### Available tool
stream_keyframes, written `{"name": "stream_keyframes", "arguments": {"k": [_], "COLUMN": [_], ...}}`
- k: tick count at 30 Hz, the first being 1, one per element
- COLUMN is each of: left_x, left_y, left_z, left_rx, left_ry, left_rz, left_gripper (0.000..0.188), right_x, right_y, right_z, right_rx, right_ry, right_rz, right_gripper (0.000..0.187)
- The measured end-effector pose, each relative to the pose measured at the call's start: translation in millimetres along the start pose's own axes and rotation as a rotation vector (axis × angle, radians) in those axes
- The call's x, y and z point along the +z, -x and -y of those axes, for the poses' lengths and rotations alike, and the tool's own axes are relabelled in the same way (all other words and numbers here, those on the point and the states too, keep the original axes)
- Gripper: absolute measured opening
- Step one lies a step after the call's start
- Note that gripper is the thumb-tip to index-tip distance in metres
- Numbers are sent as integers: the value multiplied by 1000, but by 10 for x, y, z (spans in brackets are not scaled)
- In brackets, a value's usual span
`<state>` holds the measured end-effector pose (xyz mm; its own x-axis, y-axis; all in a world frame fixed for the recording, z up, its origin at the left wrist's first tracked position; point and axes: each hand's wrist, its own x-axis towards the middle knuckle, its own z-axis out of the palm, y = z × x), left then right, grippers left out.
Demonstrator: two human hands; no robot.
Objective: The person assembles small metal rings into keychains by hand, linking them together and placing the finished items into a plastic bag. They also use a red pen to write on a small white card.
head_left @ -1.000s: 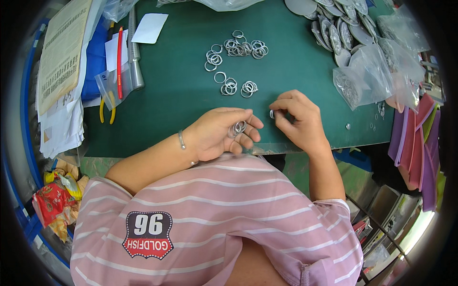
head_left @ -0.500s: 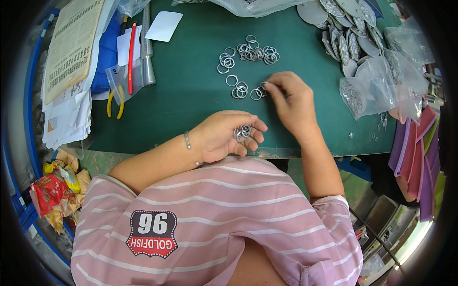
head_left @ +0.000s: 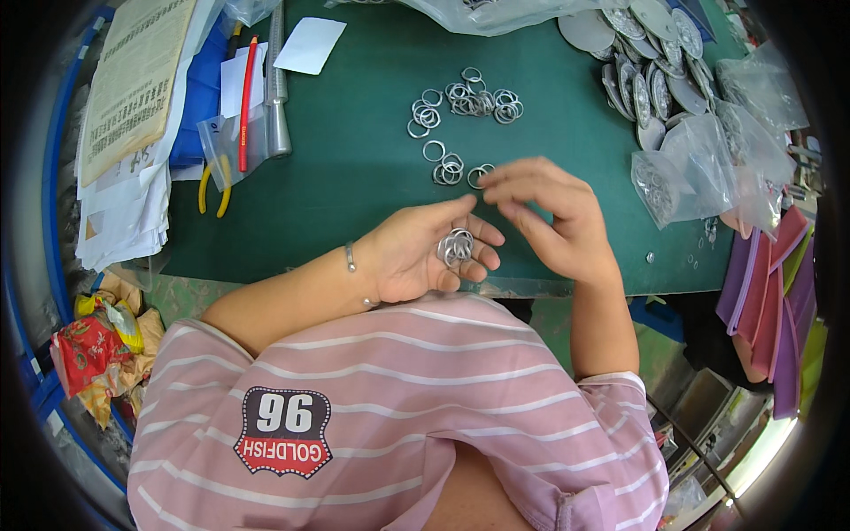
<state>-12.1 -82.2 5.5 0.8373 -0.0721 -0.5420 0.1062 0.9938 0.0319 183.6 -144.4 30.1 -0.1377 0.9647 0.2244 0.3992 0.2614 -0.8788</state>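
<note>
My left hand [head_left: 398, 257] lies palm up near the table's front edge, its fingers curled around several silver-coloured metal rings [head_left: 456, 248]. A metal band circles that wrist. Just beyond and to the right hovers my right hand [head_left: 562, 221], its fingers stretched toward the left and slightly blurred. Its thumb stands apart from them, and nothing shows between them. The fingertips partly cover a couple of loose rings [head_left: 477, 180] on the green table mat [head_left: 354, 150]. A small cluster of rings [head_left: 448, 168] sits to their left, and a larger pile of rings [head_left: 474, 102] lies farther back.
At the left are papers [head_left: 133, 106], a red pencil [head_left: 247, 106], yellow-handled pliers [head_left: 215, 186] and a tapered metal rod [head_left: 278, 97]. Round metal discs [head_left: 655, 62] are heaped at the far right, beside clear plastic bags [head_left: 691, 168]. Coloured strips [head_left: 770, 301] hang off the right edge.
My right hand has drawn back from the loose rings toward my left hand, its pinch loosened into stretched fingers. Fewer loose rings show there. My left hand still cups its rings.
</note>
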Motion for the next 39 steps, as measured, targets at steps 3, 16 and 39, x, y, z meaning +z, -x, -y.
{"name": "stream_keyframes", "arguments": {"k": [3,16,39], "left_x": [-73,-1,-80], "left_y": [-12,18,16], "left_z": [27,52,39], "left_rx": [-33,57,11], "left_ry": [-10,-3,7], "left_rz": [-4,-85,-73], "left_gripper": [35,32,34], "right_x": [100,-20,187], "right_y": [-66,-160,-316], "right_z": [-114,63,-118], "right_rx": [-34,135,99], "right_ry": [370,-186,168], "right_rz": [-59,247,54], "right_gripper": [22,17,14]}}
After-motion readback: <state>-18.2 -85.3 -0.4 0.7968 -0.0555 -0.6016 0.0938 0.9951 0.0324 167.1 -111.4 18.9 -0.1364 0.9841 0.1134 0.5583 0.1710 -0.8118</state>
